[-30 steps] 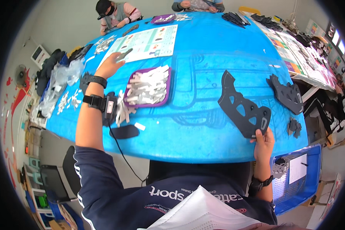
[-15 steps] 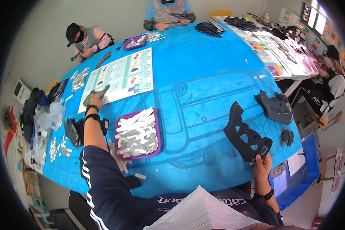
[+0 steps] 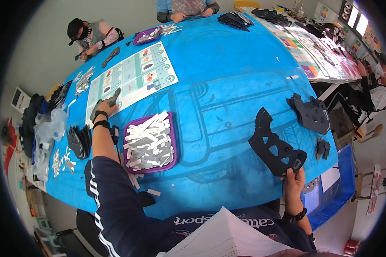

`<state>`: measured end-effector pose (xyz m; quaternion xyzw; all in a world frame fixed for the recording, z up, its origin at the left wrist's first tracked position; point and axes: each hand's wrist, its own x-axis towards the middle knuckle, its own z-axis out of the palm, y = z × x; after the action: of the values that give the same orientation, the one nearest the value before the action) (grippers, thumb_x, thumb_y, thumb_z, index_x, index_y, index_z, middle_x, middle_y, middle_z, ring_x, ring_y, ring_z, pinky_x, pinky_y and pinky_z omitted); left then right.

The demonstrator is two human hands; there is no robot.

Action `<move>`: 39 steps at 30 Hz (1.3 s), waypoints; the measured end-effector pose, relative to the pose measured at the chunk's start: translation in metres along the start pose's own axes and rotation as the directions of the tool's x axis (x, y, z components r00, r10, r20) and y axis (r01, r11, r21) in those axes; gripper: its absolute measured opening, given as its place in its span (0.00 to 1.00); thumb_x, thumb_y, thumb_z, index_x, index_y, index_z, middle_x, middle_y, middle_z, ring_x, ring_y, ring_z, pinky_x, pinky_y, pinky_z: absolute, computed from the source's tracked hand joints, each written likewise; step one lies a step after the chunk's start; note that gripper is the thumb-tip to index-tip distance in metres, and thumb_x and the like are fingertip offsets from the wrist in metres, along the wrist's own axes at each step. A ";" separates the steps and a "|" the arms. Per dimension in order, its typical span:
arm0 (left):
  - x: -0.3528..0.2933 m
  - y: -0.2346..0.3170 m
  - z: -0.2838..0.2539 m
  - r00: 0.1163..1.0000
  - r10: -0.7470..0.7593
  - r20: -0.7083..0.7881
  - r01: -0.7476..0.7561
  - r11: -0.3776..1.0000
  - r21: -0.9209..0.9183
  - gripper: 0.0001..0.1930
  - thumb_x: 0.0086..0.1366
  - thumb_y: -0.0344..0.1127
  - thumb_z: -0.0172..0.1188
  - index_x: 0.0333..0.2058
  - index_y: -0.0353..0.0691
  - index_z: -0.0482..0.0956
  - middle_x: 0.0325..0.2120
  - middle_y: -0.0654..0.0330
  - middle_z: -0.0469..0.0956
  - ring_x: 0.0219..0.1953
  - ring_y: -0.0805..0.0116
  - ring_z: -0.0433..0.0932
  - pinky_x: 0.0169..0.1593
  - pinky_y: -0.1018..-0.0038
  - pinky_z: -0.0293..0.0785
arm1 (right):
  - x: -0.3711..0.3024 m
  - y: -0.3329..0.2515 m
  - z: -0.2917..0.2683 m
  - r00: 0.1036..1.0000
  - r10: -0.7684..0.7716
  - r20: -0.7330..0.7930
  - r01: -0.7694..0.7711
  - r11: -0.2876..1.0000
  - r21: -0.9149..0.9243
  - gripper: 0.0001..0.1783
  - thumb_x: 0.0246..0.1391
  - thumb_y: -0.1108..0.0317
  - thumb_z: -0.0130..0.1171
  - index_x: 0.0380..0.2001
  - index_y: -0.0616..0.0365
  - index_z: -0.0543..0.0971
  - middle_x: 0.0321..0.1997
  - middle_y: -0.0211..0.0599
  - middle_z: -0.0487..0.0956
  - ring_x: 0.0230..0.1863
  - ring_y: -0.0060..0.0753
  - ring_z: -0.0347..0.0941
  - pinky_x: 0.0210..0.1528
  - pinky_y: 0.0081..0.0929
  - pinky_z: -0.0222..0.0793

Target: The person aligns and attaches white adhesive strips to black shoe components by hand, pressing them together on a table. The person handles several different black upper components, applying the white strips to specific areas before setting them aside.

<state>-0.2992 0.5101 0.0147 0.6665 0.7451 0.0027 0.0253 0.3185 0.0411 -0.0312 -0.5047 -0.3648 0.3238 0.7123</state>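
Observation:
At the table's near right edge, my right hand [image 3: 294, 182] pinches the lower corner of a black, curved flat piece [image 3: 273, 145] with several cut-out holes. The piece tilts up to the left, over the blue table cover. My left arm reaches far out to the left. There my left hand [image 3: 107, 109] grips a dark grey curved piece [image 3: 114, 98] on a printed sheet [image 3: 138, 76]; the hand covers part of it. Near my left forearm stands a purple basket [image 3: 175, 143] heaped with white and grey strips [image 3: 150, 139].
Black pieces [image 3: 309, 112] are stacked at right, with small black scraps [image 3: 322, 148] beside them. More dark pieces [image 3: 78, 141] lie left of my forearm. A blue crate [image 3: 346, 180] stands beside the table. Two people [image 3: 90, 40] work along the far side; others sit right.
My left hand now covers more of the dark grey piece on the sheet. My right hand keeps its hold on the black piece. The whole view has shifted slightly.

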 end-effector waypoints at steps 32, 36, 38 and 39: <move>-0.326 0.191 -0.144 0.853 0.097 -0.513 -0.420 -0.455 -0.785 0.12 0.68 0.29 0.50 0.47 0.31 0.71 0.36 0.60 0.78 0.43 0.54 0.81 0.48 0.71 0.78 | 0.003 -0.010 0.007 0.992 0.052 0.118 -0.048 0.998 -0.038 0.17 0.60 0.74 0.53 0.52 0.65 0.71 0.40 0.33 0.78 0.34 0.18 0.73 0.29 0.16 0.70; -0.407 0.230 -0.097 0.895 0.172 -0.413 -0.206 -0.661 -0.721 0.11 0.68 0.26 0.48 0.47 0.32 0.71 0.36 0.55 0.80 0.36 0.59 0.83 0.39 0.76 0.82 | 0.002 -0.006 0.006 0.991 0.010 0.131 -0.008 1.000 -0.015 0.18 0.59 0.74 0.54 0.52 0.65 0.72 0.41 0.32 0.78 0.34 0.17 0.73 0.29 0.15 0.70; -0.436 0.248 -0.075 0.924 0.219 -0.313 -0.067 -0.714 -0.697 0.10 0.68 0.26 0.48 0.46 0.34 0.71 0.36 0.56 0.80 0.38 0.56 0.83 0.39 0.72 0.83 | 0.003 -0.002 0.004 0.990 -0.016 0.143 0.014 1.000 0.014 0.17 0.59 0.73 0.54 0.51 0.65 0.72 0.41 0.32 0.78 0.35 0.16 0.73 0.28 0.15 0.69; -0.449 0.256 -0.066 0.930 0.235 -0.283 -0.022 -0.732 -0.681 0.10 0.68 0.26 0.48 0.46 0.34 0.71 0.36 0.56 0.80 0.39 0.55 0.82 0.40 0.72 0.84 | 0.003 0.000 0.004 0.990 -0.005 0.142 0.008 1.000 -0.019 0.17 0.59 0.74 0.54 0.51 0.64 0.73 0.41 0.32 0.78 0.35 0.17 0.73 0.29 0.15 0.70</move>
<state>0.0019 0.0947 0.1052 0.3506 0.1469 0.6472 0.6608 0.3171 0.0452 -0.0299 -0.4862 -0.4193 0.3529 0.6806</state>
